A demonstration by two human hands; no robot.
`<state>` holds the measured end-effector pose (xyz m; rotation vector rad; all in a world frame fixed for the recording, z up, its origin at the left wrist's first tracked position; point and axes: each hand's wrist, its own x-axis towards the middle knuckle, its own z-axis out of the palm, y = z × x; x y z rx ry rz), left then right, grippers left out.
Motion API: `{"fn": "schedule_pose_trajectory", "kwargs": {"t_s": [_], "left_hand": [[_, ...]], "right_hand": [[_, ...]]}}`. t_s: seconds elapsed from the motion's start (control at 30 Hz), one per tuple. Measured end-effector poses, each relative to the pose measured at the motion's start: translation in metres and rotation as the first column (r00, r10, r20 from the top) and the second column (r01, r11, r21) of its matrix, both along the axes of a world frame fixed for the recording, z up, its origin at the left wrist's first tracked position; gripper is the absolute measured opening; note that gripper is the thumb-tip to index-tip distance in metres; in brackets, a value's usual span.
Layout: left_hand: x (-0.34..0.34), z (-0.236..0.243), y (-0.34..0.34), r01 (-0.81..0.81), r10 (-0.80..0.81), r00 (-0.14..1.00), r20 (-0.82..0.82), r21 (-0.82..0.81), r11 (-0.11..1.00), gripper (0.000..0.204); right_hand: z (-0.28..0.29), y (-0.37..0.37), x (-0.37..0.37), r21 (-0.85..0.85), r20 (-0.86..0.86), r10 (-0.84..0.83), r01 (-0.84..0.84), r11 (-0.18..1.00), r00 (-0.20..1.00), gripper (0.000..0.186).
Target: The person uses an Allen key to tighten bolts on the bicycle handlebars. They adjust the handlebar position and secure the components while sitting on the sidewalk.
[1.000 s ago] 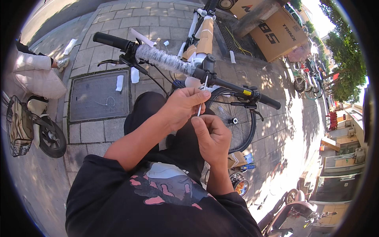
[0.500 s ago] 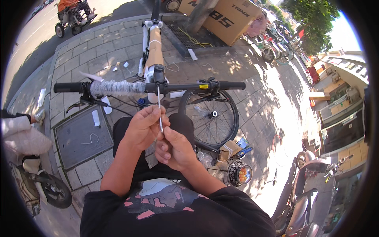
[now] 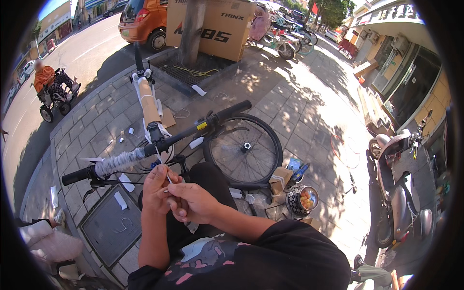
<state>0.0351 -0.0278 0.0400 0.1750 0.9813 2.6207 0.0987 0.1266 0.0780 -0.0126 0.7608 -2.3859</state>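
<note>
Both my hands are closed on a thin silver hex key (image 3: 160,157), whose far end reaches the stem (image 3: 155,131) of a bicycle. My left hand (image 3: 155,193) grips along its shaft. My right hand (image 3: 195,200) pinches its near end, close against the left fingers. The black handlebar (image 3: 181,136) slants across in front of me, its left half wrapped in clear plastic film (image 3: 119,161). Beyond it runs the frame tube (image 3: 149,104), covered in brown cardboard. To the right of the stem lies a spoked wheel (image 3: 246,146) with a black tyre.
Right of my knee stand a checkered pot (image 3: 296,202) with orange and yellow things inside, and a small cardboard box (image 3: 280,180). A large carton (image 3: 217,34) leans by a pole. A scooter (image 3: 398,193) stands at right. A person in a wheelchair (image 3: 53,92) is at far left.
The view has turned, so the handlebar now slants instead of lying straight across. My hands have come closer together, still on the hex key. The wheelchair appears farther left and lower.
</note>
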Motion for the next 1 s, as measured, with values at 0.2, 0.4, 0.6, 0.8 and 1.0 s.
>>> {"fn": "schedule_pose_trajectory", "kwargs": {"t_s": [0.2, 0.4, 0.6, 0.8, 1.0], "left_hand": [[-0.001, 0.006, 0.002, -0.029, 0.029, 0.999, 0.019, -0.025, 0.999, 0.03], [-0.006, 0.001, -0.005, -0.043, 0.042, 0.999, -0.007, -0.116, 0.992, 0.031], [-0.004, 0.01, -0.001, -0.081, 0.082, 0.997, 0.007, -0.093, 0.992, 0.028], [-0.013, 0.009, -0.005, 0.029, -0.029, 1.0, -0.002, -0.037, 0.999, 0.024], [-0.008, 0.019, 0.007, -0.024, 0.025, 1.0, 0.019, -0.064, 0.998, 0.021]], "right_hand": [[0.002, 0.008, -0.008, 0.158, -0.074, 0.054, -0.042, 0.986, 0.996, 0.036], [0.021, 0.019, -0.004, 0.579, -0.815, 0.253, 0.747, 0.328, 0.521, 0.043], [0.025, 0.014, -0.006, 0.387, -0.895, 0.313, 0.901, 0.198, 0.316, 0.041], [-0.007, 0.017, -0.019, 0.404, -0.478, -0.074, 0.294, 0.866, 0.875, 0.046], [-0.01, 0.03, -0.009, 0.466, -0.312, -0.058, 0.206, 0.861, 0.948, 0.047]]}}
